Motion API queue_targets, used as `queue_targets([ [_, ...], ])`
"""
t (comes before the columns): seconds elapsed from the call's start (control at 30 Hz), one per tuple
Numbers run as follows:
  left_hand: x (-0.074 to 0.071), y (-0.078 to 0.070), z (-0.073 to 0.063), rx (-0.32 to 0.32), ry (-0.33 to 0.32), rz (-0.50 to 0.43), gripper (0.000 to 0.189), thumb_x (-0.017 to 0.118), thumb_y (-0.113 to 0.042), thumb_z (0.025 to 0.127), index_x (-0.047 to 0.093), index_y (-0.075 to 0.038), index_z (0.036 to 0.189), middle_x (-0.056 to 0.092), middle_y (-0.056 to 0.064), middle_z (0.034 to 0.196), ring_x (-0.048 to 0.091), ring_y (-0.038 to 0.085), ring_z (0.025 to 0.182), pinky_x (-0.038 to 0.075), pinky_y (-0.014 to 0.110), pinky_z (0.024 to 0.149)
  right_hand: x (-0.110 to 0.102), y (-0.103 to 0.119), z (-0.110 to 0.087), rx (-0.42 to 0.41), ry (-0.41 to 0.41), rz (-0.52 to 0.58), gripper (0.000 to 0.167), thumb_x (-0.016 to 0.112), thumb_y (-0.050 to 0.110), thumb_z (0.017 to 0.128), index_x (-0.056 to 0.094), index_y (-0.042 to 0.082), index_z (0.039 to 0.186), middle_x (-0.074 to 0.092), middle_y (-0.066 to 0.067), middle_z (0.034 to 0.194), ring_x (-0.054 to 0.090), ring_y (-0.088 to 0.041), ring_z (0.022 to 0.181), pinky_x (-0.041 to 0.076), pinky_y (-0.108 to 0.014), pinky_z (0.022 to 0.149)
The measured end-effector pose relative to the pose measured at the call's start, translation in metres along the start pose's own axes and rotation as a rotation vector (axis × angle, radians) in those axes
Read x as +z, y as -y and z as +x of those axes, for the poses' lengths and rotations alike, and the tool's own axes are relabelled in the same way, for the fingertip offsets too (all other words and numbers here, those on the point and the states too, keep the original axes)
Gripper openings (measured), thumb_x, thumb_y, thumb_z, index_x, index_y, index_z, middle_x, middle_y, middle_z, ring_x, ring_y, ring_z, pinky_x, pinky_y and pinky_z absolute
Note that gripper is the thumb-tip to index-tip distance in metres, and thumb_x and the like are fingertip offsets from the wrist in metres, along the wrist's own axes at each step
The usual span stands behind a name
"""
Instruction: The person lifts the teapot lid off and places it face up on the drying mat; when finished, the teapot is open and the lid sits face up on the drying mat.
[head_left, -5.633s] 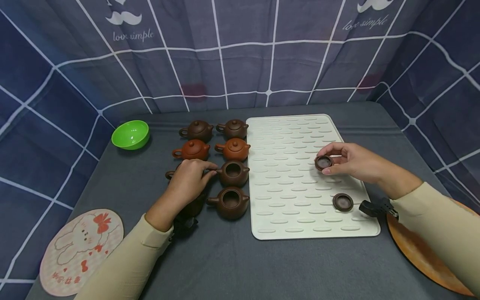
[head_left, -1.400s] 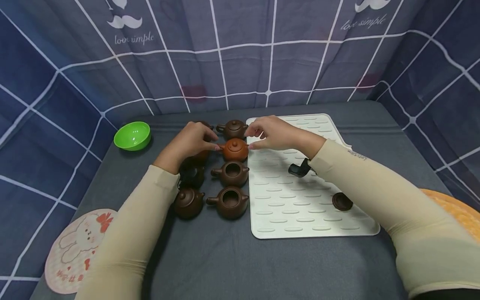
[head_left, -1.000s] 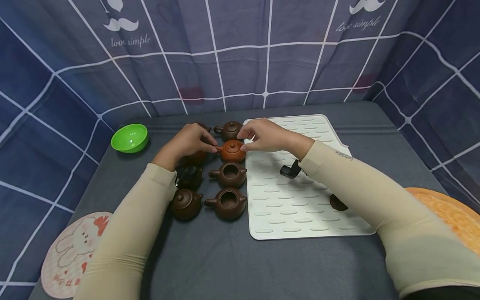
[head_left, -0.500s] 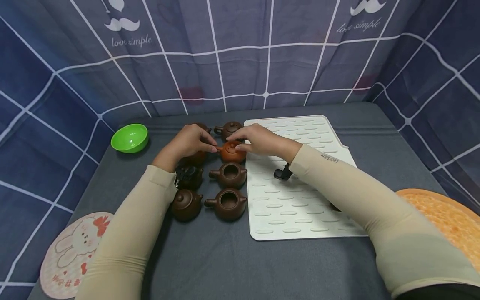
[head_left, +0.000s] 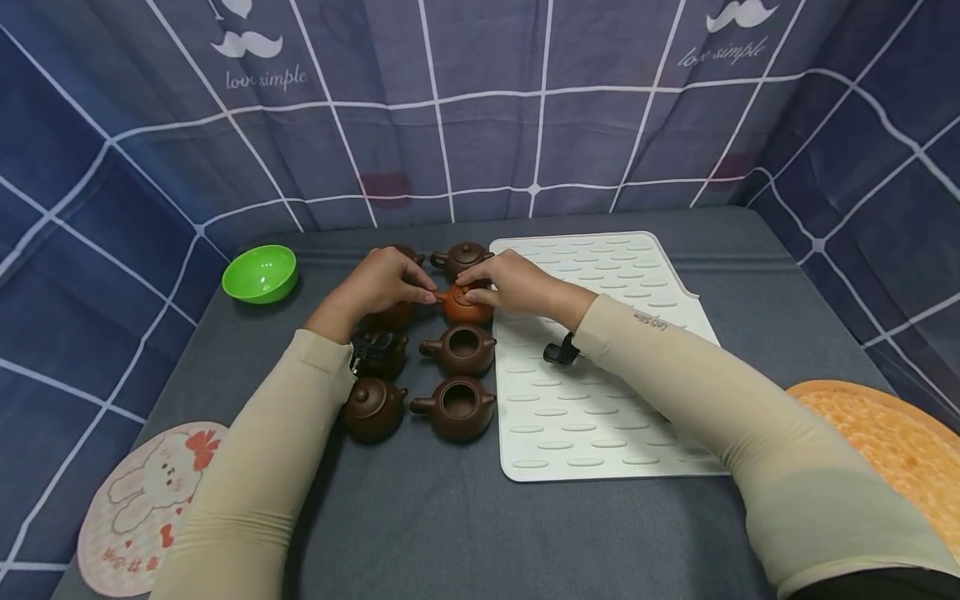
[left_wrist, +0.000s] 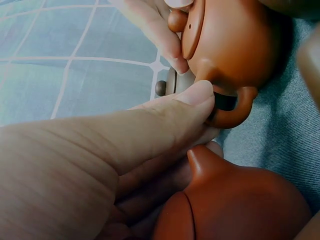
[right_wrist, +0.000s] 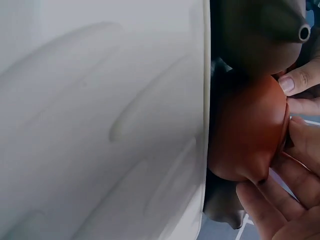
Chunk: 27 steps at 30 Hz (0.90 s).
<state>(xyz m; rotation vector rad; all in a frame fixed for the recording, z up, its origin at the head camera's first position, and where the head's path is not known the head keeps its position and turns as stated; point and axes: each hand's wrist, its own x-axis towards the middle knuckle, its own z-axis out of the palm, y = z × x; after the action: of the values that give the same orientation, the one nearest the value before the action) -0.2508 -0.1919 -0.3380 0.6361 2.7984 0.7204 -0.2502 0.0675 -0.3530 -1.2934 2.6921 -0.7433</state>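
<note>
An orange clay teapot (head_left: 467, 312) stands beside the left edge of the white mat. My left hand (head_left: 375, 287) pinches its loop handle (left_wrist: 237, 112) between thumb and fingers. From the right, my right hand (head_left: 517, 283) reaches over the pot and pinches its lid (left_wrist: 194, 27), which sits on the pot, the round knob beside the fingers. The spout (right_wrist: 257, 172) points toward the mat. In front stand two lidless dark brown teapots, one nearer (head_left: 459, 410) and one farther (head_left: 461, 350). A redder teapot (left_wrist: 240, 200) lies below my left hand, mostly hidden in the head view.
The white ribbed mat (head_left: 540, 400) lies under my right forearm. A lidded dark teapot (head_left: 463, 260) stands behind the orange one; another (head_left: 373, 410) is at front left. A green bowl (head_left: 260, 273), a rabbit-print mat (head_left: 150, 508) and a round orange-brown mat (head_left: 877, 450) lie farther out.
Earlier my right hand held a dark lid above the white mat, and my left was at a dark teapot. Both moved to the orange teapot; my right fingers then shifted onto its lid.
</note>
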Motion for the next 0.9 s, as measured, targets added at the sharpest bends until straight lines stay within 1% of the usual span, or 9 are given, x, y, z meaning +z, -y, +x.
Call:
queue_targets([
  [0.2,0.000,0.001,0.000,0.002,0.005,0.000,0.014,0.087,-0.022,0.091,0.087,-0.014,0.102,0.077,0.001,0.105,0.063,0.029,0.112,0.044,0.053,0.107,0.001,0.001,0.001,0.000,-0.011,0.003,0.030,0.075,0.019,0.101,0.077,0.009,0.130,0.070,-0.007,0.133,0.065,-0.026,0.121,0.049,-0.039,0.103],
  [0.37,0.000,-0.001,-0.002,0.001,0.003,0.001,0.013,0.087,-0.023,0.091,0.087,-0.014,0.101,0.077,0.001,0.105,0.063,0.028,0.113,0.043,0.052,0.108,0.000,0.002,0.000,-0.026,-0.015,0.004,0.030,0.076,0.018,0.101,0.077,0.009,0.129,0.070,-0.007,0.134,0.066,-0.026,0.119,0.050,-0.040,0.102],
  [0.47,-0.001,-0.002,-0.002,-0.005,0.003,-0.004,0.013,0.086,-0.022,0.091,0.087,-0.014,0.101,0.077,0.002,0.106,0.063,0.028,0.113,0.045,0.051,0.106,-0.001,0.001,-0.001,-0.051,-0.037,0.026,0.029,0.076,0.017,0.100,0.078,0.007,0.127,0.071,-0.007,0.131,0.067,-0.026,0.117,0.051,-0.040,0.099],
  [0.63,-0.001,-0.002,-0.002,-0.012,0.000,-0.003,0.013,0.086,-0.023,0.092,0.087,-0.014,0.101,0.077,0.001,0.106,0.063,0.028,0.115,0.043,0.051,0.108,-0.004,0.001,-0.003,-0.080,-0.075,0.086,0.026,0.077,0.015,0.100,0.079,0.005,0.123,0.075,-0.005,0.123,0.068,-0.022,0.111,0.053,-0.041,0.093],
  [0.77,-0.001,-0.001,-0.001,-0.011,0.000,-0.003,0.013,0.086,-0.023,0.091,0.087,-0.015,0.101,0.077,0.001,0.107,0.062,0.028,0.117,0.043,0.051,0.108,-0.008,0.005,-0.006,-0.044,-0.077,0.148,0.026,0.076,0.015,0.100,0.078,0.005,0.124,0.075,-0.004,0.121,0.068,-0.020,0.107,0.054,-0.042,0.090],
  [0.9,-0.001,0.000,-0.001,-0.005,-0.002,-0.007,0.013,0.087,-0.022,0.091,0.087,-0.014,0.101,0.077,0.001,0.106,0.063,0.027,0.113,0.046,0.049,0.105,-0.012,0.009,-0.010,0.011,-0.059,0.227,0.030,0.075,0.014,0.101,0.075,0.008,0.131,0.073,-0.003,0.126,0.067,-0.019,0.109,0.054,-0.040,0.089],
])
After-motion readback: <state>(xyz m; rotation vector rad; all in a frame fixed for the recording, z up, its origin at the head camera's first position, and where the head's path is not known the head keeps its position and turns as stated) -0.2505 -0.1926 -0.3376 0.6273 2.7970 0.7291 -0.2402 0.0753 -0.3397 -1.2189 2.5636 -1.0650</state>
